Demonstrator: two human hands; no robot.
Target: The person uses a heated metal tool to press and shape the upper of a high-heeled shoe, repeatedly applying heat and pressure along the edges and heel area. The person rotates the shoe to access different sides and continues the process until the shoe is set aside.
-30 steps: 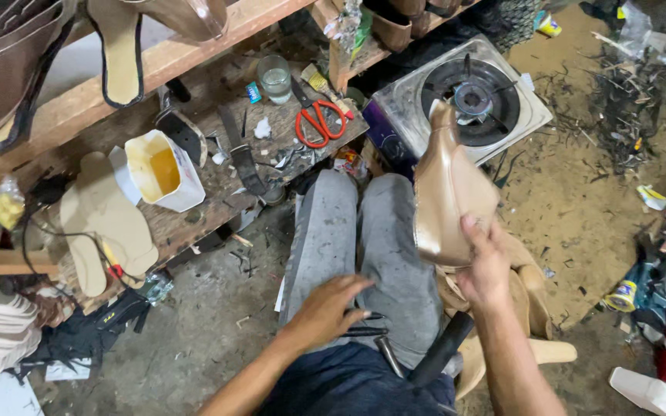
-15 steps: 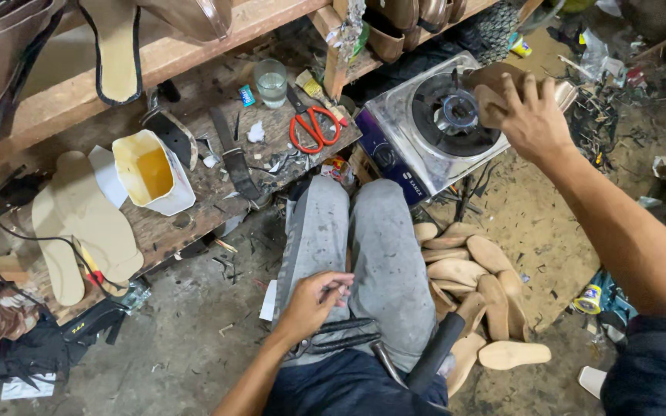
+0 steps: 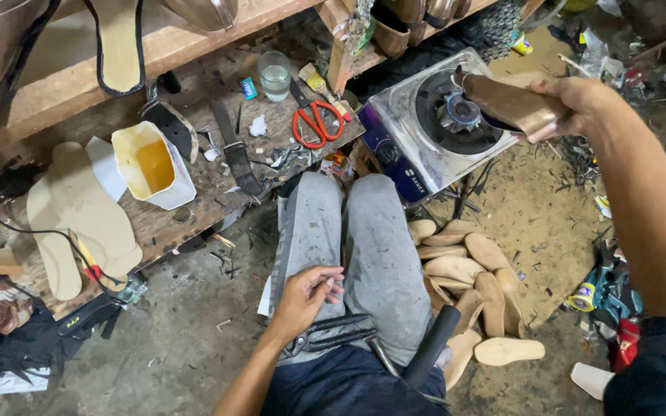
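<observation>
Shoe upper (image 3: pixel 514 104), tan and folded, has swung within 1 second from above the lap to just over the gas stove's (image 3: pixel 437 127) burner, gripped in the closed right hand (image 3: pixel 580 100), suggesting warming has begun, while the left hand (image 3: pixel 306 296), loosely curled, rests empty on the thigh.

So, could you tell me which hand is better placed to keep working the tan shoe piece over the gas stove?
Probably the right hand: it grips the tan shoe piece over the gas stove burner. The left hand rests on the thigh, beside pliers.
</observation>
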